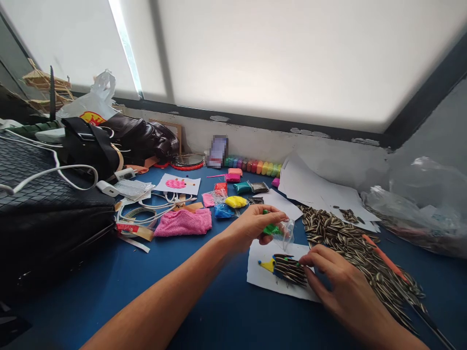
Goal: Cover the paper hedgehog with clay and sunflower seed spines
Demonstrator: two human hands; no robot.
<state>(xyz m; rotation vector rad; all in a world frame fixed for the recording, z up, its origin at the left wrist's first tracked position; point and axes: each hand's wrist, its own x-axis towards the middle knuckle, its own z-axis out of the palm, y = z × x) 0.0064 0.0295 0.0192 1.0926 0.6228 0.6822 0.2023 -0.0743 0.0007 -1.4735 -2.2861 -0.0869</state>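
My left hand is closed around a clear plastic packet of green modelling clay, held above the paper. Below it, a hedgehog figure lies on a white sheet. It has a yellow clay face, a blue nose, and a body of striped sunflower seeds with small green dots on them. My right hand is pinched at the hedgehog's right end, with a tiny speck of green clay at the fingertips. Beside that hand spreads a heap of sunflower seeds.
An orange-handled tool lies across the seeds. Behind my left hand are several clay packets, among them a yellow one. A pink cloth, white cables and a black bag occupy the left; a plastic bag is at right.
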